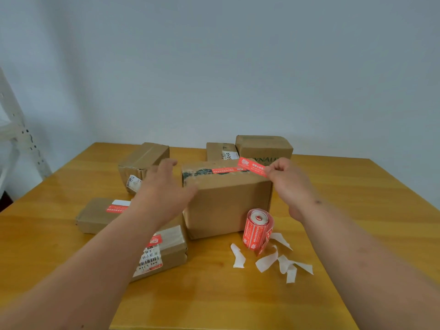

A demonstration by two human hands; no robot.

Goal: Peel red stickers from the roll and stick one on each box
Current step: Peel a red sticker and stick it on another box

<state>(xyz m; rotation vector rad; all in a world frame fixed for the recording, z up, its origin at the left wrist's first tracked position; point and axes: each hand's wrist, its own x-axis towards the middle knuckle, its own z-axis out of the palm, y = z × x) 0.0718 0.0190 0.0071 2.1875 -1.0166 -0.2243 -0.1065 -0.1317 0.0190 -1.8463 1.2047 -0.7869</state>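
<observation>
My right hand (289, 181) pinches a peeled red sticker (251, 166) by its right end, above the back right corner of the big middle box (228, 206). That box has a red sticker (223, 171) on its top. My left hand (164, 186) is open, fingers spread, beside the big box's left edge. The red sticker roll (257, 228) stands upright in front of the big box. A flat box (96, 214) at left and a labelled box (164, 252) in front each carry a red sticker, partly hidden by my left arm.
Three more cardboard boxes stand behind: one at back left (142, 159), two at back right (220, 151) (263, 146). Several white backing strips (273, 259) lie on the wooden table (357, 210) near the roll. A white metal rack (19, 134) stands at far left.
</observation>
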